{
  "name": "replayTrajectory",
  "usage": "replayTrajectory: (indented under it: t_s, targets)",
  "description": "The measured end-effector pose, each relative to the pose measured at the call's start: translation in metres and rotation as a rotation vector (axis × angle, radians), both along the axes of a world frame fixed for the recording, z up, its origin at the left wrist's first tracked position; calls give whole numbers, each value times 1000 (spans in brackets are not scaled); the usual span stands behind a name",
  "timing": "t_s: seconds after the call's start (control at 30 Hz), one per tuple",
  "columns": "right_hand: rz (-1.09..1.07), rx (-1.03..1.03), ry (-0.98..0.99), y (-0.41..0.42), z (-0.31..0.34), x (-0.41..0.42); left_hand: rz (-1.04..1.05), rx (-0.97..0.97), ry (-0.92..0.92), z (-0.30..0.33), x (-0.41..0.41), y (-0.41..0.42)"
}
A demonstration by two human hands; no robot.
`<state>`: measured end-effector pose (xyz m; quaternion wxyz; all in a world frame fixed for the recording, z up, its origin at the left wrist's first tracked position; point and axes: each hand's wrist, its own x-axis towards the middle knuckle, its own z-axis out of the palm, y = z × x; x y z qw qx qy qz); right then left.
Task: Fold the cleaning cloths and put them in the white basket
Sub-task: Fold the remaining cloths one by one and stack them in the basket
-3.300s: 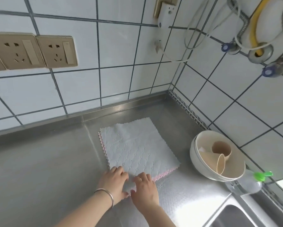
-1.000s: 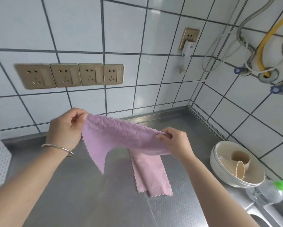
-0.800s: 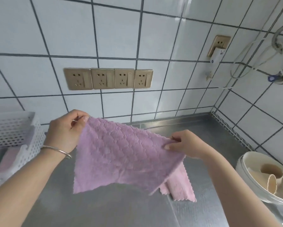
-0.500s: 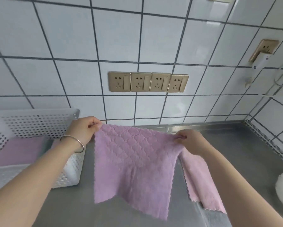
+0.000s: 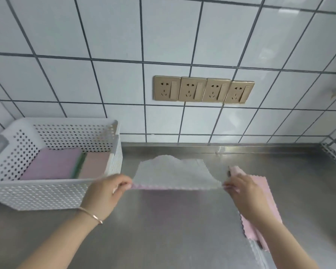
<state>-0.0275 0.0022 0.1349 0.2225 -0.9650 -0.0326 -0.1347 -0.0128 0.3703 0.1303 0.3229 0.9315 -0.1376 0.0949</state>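
Left hand [image 5: 105, 193] and right hand [image 5: 242, 191] each pinch a near corner of the cloth [image 5: 174, 176], stretched taut above bare counter [image 5: 173, 230], right of the white basket [image 5: 46, 193].

The setting is a domestic kitchen. The work surface is a brushed stainless-steel table [image 5: 182, 230] with a raised rear lip that meets the wall. Behind the table, the wall is faced with glossy white square tiles [image 5: 114, 35] set in dark grout; a second tiled wall joins it at the table's far right corner. Above the table, a row of four gold-coloured socket-and-switch plates [image 5: 203, 90] is mounted on the tiles. At the left end of the table stands a white perforated plastic basket [image 5: 46, 195] containing folded pink cloths [image 5: 52, 164].
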Motion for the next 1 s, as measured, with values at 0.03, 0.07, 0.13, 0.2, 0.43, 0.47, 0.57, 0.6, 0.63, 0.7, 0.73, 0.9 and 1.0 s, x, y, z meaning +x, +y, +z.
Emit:
replayTrajectory:
  t_s: [0.03, 0.07, 0.13, 0.2, 0.43, 0.47, 0.57, 0.6, 0.63, 0.7, 0.73, 0.9, 1.0]
  targets:
    - [22, -19, 44, -2, -17, -7, -27, 75, 9, -20, -8, 2]
    - [36, -34, 92, -4, -34, -15, -51, 125, 30, -38, -16, 4]
    - [37, -64, 210, -5, -69, -29, -95, 164, 77, -62, -31, 2]
    - [28, -107, 302, -3, -100, -43, -128, 207, 78, -81, -45, -3]
    - [123, -261, 538, -3, -141, -68, -204, 407, 302, -133, -72, -1]
    - [132, -280, 543, -2, -139, -67, -211, 426, 344, -136, -72, 0]
    - [162, -343, 505, 1, -135, -57, -120, 383, 458, -137, -62, -1]
    - [143, -329, 475, 4, -131, -51, -62, 352, 508, -133, -54, -3]
    - [132, -328, 396, 6, -130, -43, 13, 275, 557, -131, -43, -7]
    - [38, -236, 363, 8, -130, -16, 206, 72, 627, -129, -14, -19]
    - [-45, -174, 416, 8, -130, 0, 308, -46, 669, -131, 1, -25]
    - [-383, 56, 611, 12, -139, 76, 635, -403, 827, -145, 72, -49]
    - [-521, 27, 633, 11, -151, 109, 675, -279, 777, -155, 103, -55]
